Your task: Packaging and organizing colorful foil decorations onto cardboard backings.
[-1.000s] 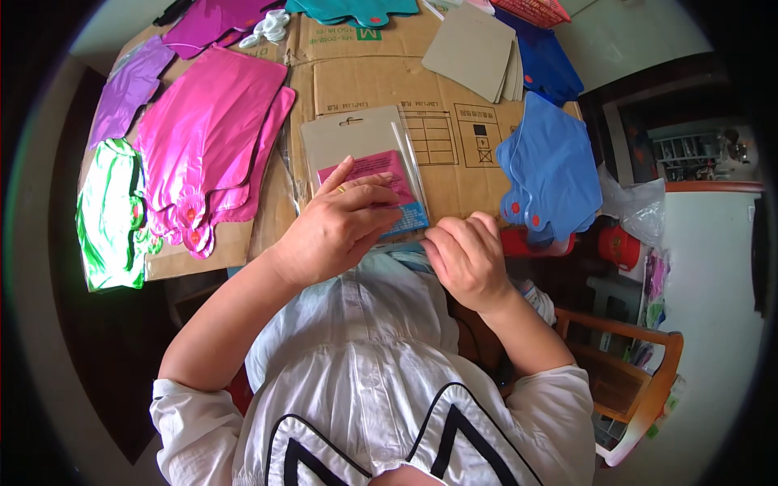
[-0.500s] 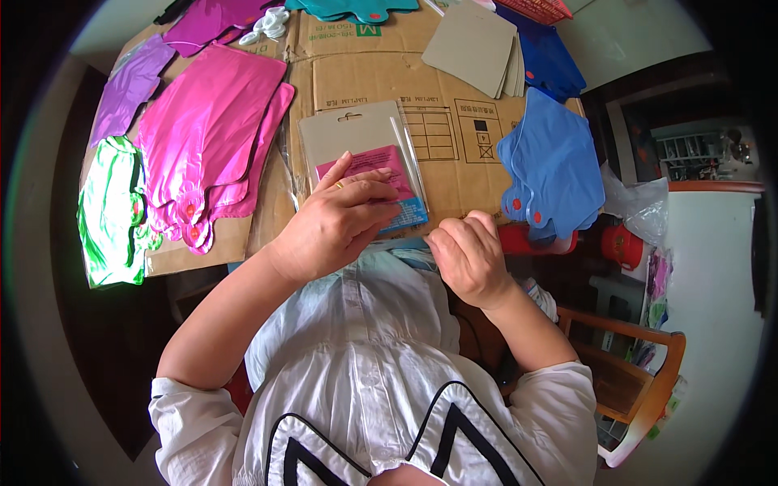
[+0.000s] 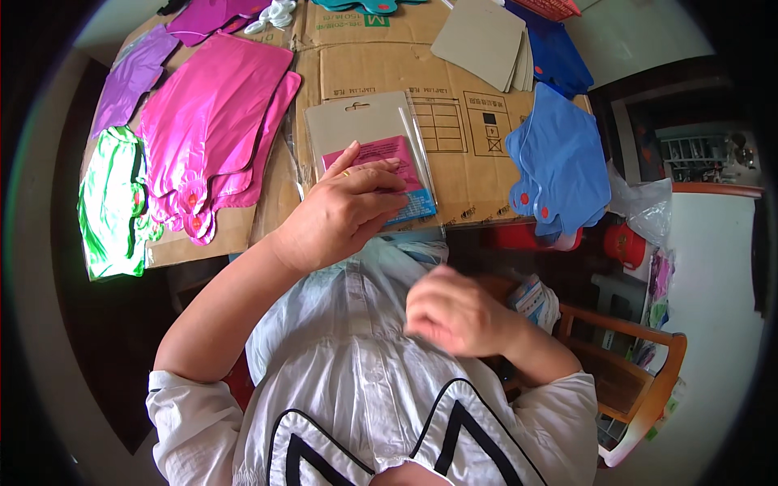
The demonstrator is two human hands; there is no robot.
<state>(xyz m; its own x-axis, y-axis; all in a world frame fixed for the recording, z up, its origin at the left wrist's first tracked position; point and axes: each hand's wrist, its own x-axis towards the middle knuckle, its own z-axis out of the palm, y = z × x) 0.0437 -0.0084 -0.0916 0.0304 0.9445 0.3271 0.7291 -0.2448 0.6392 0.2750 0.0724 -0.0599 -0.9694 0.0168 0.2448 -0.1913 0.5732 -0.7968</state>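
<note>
Cardboard worktop [image 3: 373, 69]. Card-backed clear packet [image 3: 356, 123] lies beneath the left hand [image 3: 328, 212], one finger splayed from the rest; right hand [image 3: 454, 314] curled, blurred, can't tell if pinching. Probably light, slick, card-stiff; I'd grip its edge right of the left fingertips.

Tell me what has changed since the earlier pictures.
The right hand has moved from the package's lower right corner back toward the body, in front of the white garment; blur hides whether it holds anything. The left hand still rests on the package; the pink and blue foil pieces stayed put.
</note>
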